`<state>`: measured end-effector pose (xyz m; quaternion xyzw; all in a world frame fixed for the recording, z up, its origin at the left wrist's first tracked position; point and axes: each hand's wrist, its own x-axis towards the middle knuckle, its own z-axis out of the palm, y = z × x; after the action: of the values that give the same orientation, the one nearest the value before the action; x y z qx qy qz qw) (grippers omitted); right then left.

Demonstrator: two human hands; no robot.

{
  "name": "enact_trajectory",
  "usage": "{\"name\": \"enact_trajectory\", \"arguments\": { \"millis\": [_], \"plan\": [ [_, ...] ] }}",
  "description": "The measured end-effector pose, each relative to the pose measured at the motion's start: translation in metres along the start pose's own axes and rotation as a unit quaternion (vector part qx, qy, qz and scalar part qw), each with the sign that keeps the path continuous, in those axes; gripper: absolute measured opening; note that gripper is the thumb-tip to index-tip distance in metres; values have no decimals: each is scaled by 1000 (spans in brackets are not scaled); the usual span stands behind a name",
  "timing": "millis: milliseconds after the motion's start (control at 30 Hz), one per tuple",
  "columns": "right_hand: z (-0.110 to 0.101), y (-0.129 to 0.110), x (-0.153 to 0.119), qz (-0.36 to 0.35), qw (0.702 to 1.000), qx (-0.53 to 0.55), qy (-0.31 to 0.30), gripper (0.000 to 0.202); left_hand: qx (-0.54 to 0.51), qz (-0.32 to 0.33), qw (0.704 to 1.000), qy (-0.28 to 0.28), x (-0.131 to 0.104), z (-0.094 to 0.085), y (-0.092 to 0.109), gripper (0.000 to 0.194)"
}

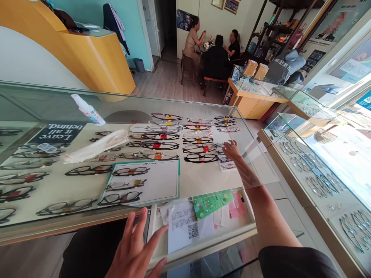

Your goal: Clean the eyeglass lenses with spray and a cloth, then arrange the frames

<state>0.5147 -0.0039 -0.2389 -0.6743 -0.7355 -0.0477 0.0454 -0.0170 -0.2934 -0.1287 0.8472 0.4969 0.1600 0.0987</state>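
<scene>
My left hand [136,243] hovers in front of the counter, fingers spread, holding nothing. Beside it a pulled-out drawer [245,229] contains a white sheet with a QR code [185,227], a green leaflet [213,202] and pink slips [237,206]. My right arm reaches over that drawer into the glass display case [208,181]. At the right column of eyeglasses [224,159], my right hand [231,150] has its fingers stretched out and apart; whether they touch a frame is unclear. Rows of black-framed eyeglasses [201,158] with coloured tags lie to its left.
On the glass top are a white spray bottle [88,110], a crumpled cloth [97,146] and a small clear case [47,148]. More showcases [319,170] line the right side. Several people [216,58] sit at a table in the back, near a yellow desk [98,61].
</scene>
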Motion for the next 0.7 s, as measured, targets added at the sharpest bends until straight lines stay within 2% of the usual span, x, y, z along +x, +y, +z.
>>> {"name": "enact_trajectory", "arguments": {
  "millis": [233, 400, 467, 567, 633, 700],
  "plan": [
    [-13, -8, -2, 7, 1000, 0, -14, 35, 4, -4, 1000, 5, 0, 2, -1, 46],
    [-46, -29, -7, 16, 1000, -5, -24, 36, 12, -1, 1000, -6, 1, 0, 0, 43],
    [-63, -51, -12, 4, 999, -6, -41, 37, 12, 0, 1000, -8, 1, 1, 0, 43],
    [-82, -102, -36, -60, 992, 2, -111, 32, 4, -4, 1000, -3, 0, 4, -2, 45],
    [-92, -145, -66, -126, 974, 16, -185, 27, -3, -1, 1000, 7, 0, 8, -5, 48],
    [-105, -185, -107, -200, 937, 39, -285, 13, -10, 13, 1000, 22, -1, 11, -8, 51]
  ]
}}
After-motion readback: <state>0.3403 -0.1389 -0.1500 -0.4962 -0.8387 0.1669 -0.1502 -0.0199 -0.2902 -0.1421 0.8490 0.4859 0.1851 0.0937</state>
